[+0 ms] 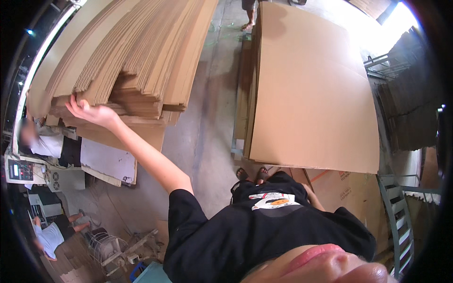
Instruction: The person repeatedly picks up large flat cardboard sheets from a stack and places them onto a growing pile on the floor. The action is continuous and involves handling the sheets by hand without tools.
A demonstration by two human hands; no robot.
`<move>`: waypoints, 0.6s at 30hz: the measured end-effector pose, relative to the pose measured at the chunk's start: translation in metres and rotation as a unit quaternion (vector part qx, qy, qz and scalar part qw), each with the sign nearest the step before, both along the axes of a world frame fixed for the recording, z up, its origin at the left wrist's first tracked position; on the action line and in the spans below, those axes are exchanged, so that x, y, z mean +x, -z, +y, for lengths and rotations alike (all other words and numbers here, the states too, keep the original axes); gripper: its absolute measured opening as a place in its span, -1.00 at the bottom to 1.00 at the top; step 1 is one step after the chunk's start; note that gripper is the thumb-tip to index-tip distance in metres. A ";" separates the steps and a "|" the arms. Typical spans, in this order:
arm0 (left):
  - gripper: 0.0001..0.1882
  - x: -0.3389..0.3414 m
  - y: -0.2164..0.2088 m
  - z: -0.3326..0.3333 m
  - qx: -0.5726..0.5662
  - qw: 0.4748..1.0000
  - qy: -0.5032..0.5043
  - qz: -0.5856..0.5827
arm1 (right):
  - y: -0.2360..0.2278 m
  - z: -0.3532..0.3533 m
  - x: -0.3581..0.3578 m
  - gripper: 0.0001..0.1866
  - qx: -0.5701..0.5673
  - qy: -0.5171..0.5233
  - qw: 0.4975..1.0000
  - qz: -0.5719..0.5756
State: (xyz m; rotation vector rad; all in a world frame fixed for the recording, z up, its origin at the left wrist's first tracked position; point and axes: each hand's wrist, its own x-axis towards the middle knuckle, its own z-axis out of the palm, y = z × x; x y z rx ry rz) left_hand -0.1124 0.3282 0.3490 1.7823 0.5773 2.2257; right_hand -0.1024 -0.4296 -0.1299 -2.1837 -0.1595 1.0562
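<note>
My left arm reaches up and to the left. My left hand [94, 114] is at the near edge of a tall stack of brown cardboard sheets [160, 56], its fingers bent around the sheet edges at the stack's left corner. The sheets there fan unevenly, and a dark gap shows between layers. My right forearm hangs down beside my black shirt. Of my right hand [306, 188] only a small part shows by my hip, near the edge of a second cardboard stack [316, 89]; its fingers are hidden.
Concrete floor [196, 137] runs between both stacks. A grey metal ladder-like frame [398, 221] stands at right. To the left are a control box [21, 170], a person in white [47, 141], a seated person [49, 236] and a caged fan [106, 247]. Another person's leg [248, 16] shows far ahead.
</note>
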 end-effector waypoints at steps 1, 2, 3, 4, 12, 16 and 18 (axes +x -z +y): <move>-0.41 -0.007 -0.004 -0.001 -0.024 1.000 0.001 0.003 | 0.001 0.003 -0.004 -0.57 -0.005 0.006 1.000 -0.007; -0.42 -0.003 -0.003 -0.001 -0.024 0.999 0.005 0.022 | 0.008 0.007 -0.013 -0.56 -0.009 0.034 0.999 -0.002; -0.42 0.001 0.000 0.001 -0.024 0.999 0.007 0.040 | 0.013 0.007 -0.024 -0.56 -0.010 0.069 0.998 0.010; -0.42 0.011 0.001 0.004 -0.021 0.998 0.008 0.054 | 0.018 0.014 -0.029 -0.56 -0.009 0.104 0.994 0.025; -0.43 0.020 -0.007 0.000 -0.043 0.992 0.078 -0.088 | -0.001 0.098 -0.015 -0.53 0.003 0.284 0.954 0.097; -0.35 0.020 -0.013 0.002 -0.028 0.995 0.047 -0.080 | 0.031 0.159 -0.021 -0.49 0.067 0.222 0.972 0.036; -0.31 0.018 0.002 0.020 0.014 0.998 0.038 -0.048 | 0.077 0.165 -0.026 -0.47 -0.029 0.175 0.984 -0.022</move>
